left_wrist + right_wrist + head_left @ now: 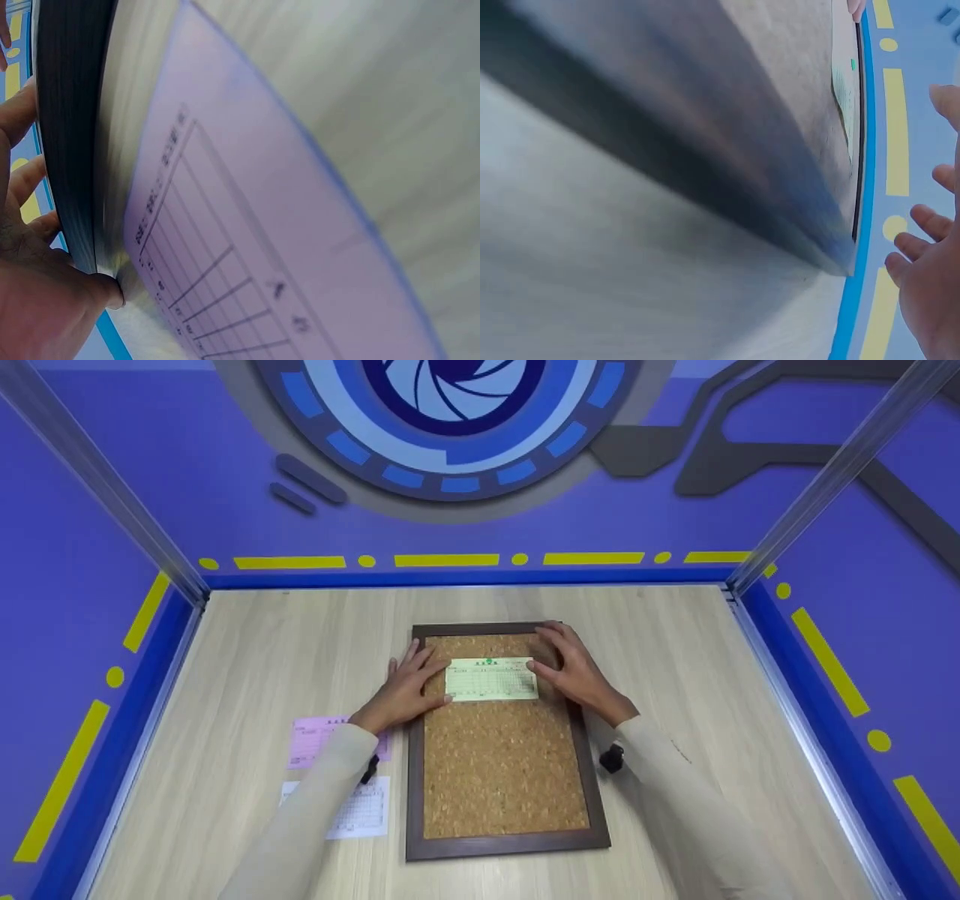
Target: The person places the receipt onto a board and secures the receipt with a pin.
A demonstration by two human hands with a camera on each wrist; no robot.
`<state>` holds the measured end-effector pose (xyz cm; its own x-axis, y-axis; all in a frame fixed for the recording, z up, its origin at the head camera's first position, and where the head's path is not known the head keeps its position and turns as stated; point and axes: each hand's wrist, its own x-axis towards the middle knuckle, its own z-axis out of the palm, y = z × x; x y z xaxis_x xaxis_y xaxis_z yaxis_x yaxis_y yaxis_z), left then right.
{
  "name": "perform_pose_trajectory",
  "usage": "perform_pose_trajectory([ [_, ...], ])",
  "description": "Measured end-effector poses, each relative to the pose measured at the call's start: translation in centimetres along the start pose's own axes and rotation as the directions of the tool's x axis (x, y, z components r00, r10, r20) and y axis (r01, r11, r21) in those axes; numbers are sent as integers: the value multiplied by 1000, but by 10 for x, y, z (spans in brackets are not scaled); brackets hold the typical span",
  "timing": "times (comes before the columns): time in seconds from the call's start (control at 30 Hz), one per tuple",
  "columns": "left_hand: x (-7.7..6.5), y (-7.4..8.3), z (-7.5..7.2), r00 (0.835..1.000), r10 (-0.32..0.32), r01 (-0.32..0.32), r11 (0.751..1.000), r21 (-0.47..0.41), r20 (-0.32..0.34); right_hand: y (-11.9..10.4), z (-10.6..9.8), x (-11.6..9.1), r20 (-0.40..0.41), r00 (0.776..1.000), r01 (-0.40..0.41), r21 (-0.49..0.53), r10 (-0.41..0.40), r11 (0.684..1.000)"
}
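Observation:
A cork board (502, 772) in a dark brown frame lies flat on the table. Near its top a pale green printed slip (491, 681) bears a green pushpin (489, 661) at its upper edge. My left hand (401, 690) lies across the frame's left side, a fingertip and the thumb right at the slip's left edge. From the other side my right hand (576, 671) reaches over the frame, its thumb at the slip's upper right corner. In the right wrist view its fingers (930, 223) are loosely spread with nothing between them.
A pink printed slip (311, 746) lies left of the board, partly under my left forearm in the head view. Below it is a white printed slip (364, 814), also partly covered. Blue walls (480, 540) with yellow marks enclose the table's back and sides.

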<state>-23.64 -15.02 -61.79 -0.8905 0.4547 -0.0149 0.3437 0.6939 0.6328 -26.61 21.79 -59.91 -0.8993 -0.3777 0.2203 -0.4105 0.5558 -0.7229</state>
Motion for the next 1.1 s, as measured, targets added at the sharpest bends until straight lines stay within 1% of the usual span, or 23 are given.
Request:
perform_pose_trajectory([
  [0.23, -1, 0, 1, 1000, 3, -3, 1000, 4, -4, 10, -5, -16, -38, 999, -10, -17, 10, 1000],
  [0.33, -1, 0, 1, 1000, 6, -6, 1000, 7, -3, 15, -7, -22, -55, 998, -25, -8, 25, 1000],
  [0.57, -2, 2, 0, 1000, 6, -6, 1000, -2, -3, 26, -8, -37, -82, 993, -88, -6, 87, 996],
  [0.67, -2, 2, -1, 1000, 5, -5, 1000, -5, -1, 30, -7, -43, -82, 990, -112, -4, 112, 994],
  [0.9, -1, 2, -1, 1000, -9, 9, 1000, -2, 10, 35, -5, -54, -50, 980, -193, 1, 193, 981],
  [1.1, -2, 2, -1, 1000, -2, 2, 1000, -3, 5, 37, -4, -57, -47, 973, -224, 18, 225, 974],
])
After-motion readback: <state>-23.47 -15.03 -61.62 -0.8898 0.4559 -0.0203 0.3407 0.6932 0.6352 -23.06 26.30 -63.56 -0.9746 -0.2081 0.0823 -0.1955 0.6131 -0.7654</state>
